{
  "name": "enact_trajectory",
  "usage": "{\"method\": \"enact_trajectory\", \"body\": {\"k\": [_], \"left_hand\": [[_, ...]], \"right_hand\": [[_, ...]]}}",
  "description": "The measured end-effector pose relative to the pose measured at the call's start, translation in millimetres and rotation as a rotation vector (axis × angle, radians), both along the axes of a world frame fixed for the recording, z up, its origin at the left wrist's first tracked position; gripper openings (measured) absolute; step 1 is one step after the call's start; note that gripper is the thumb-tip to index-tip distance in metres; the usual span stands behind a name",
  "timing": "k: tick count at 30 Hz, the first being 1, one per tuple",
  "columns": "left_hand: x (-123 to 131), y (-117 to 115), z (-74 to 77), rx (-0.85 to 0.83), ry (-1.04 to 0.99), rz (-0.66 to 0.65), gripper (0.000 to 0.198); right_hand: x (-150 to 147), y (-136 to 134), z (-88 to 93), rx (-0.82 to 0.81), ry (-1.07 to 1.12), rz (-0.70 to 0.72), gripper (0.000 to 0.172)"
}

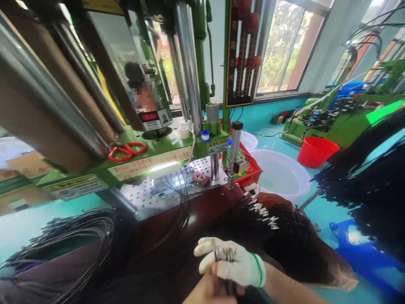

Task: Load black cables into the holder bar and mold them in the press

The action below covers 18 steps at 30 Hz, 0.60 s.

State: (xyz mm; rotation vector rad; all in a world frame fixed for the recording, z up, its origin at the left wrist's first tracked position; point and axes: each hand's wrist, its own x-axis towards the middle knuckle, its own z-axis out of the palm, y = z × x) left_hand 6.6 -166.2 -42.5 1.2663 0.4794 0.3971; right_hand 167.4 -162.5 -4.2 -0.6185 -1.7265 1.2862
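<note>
My right hand [232, 264], in a white glove with a green cuff band, is closed in a pinch on a small bunch of black cables [225, 254] whose metal terminal ends stick up between the fingers. My bare left hand [210, 292] sits just below it at the bottom edge, curled around the same cables lower down; only part of it shows. Behind the hands a big heap of black cables with white-tipped ends [264, 215] lies over a dark brown table [202, 207].
A green moulding machine [164, 156] with steel columns and a perforated metal plate [148, 192] stands ahead, with red scissors [126, 150] on its ledge. White basins [281, 175], a red bucket [316, 151] and a blue stool [363, 249] are on the right. More cable bundles [370, 185] hang there.
</note>
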Motion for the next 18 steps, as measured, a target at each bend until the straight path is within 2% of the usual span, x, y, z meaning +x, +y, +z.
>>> {"method": "enact_trajectory", "body": {"k": [2, 4, 5, 7, 8, 10, 12, 14, 16, 18], "left_hand": [[14, -9, -1.9, -0.185, -0.104, 0.152, 0.052], [25, -13, -2.4, -0.368, -0.228, 0.236, 0.051], [28, -13, -2.4, -0.402, -0.267, 0.243, 0.05], [30, -11, -1.5, -0.352, -0.251, 0.226, 0.047], [31, -9, -0.6, -0.311, -0.205, 0.223, 0.046], [31, -5, 2.7, -0.268, -0.11, 0.24, 0.045], [34, 0, 7.7, -0.276, -0.073, 0.27, 0.045], [37, 3, 13.6, -0.333, -0.099, 0.299, 0.049], [42, 4, 19.2, -0.429, -0.132, 0.322, 0.053], [46, 4, 23.1, -0.493, -0.162, 0.361, 0.053]], "right_hand": [[-6, 4, -8.1, -0.093, 0.003, 0.007, 0.026], [-7, 11, -6.5, -0.285, 0.147, 0.064, 0.035], [-5, 16, -2.0, -0.349, 0.224, 0.095, 0.041], [-2, 28, 11.9, -0.363, 0.292, 0.112, 0.047], [-1, 35, 19.5, -0.304, 0.231, 0.094, 0.046], [0, 48, 32.4, -0.171, -0.031, 0.087, 0.043], [-1, 58, 40.2, -0.109, -0.311, 0.165, 0.05], [-2, 63, 44.4, -0.047, -0.557, 0.223, 0.054], [-4, 63, 47.8, 0.047, -0.76, 0.201, 0.052], [-6, 61, 51.3, 0.094, -0.799, 0.222, 0.052]]}}
